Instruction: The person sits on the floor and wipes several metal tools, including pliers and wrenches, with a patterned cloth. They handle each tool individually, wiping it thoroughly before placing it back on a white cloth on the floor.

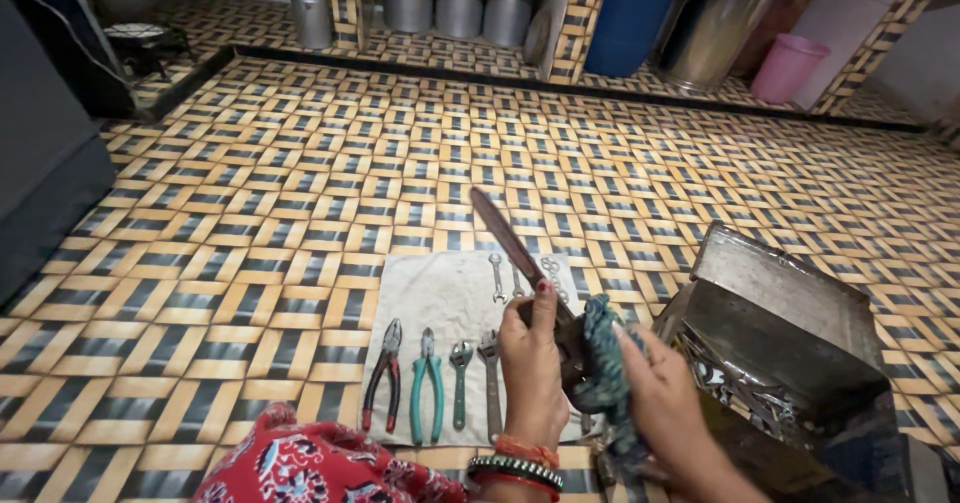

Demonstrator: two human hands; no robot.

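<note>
Patterned floor tiles in tan, black and white, spreading under a pale cloth mat. Gripping a long, rust-dark metal tool above the mat, left hand with fingers curled tight round its lower end. Pressing a frayed blue-green rag against the tool, right hand, fingers closed over the fabric. Lying in a row on the mat: red-handled pliers, teal-handled pliers, wrenches. Standing open alongside, a dented grey metal toolbox.

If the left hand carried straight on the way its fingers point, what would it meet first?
Likely the small steel spanners on the pale cloth; the left hand grips a long dark wrench pointing up-left, though depth is unclear.
</note>
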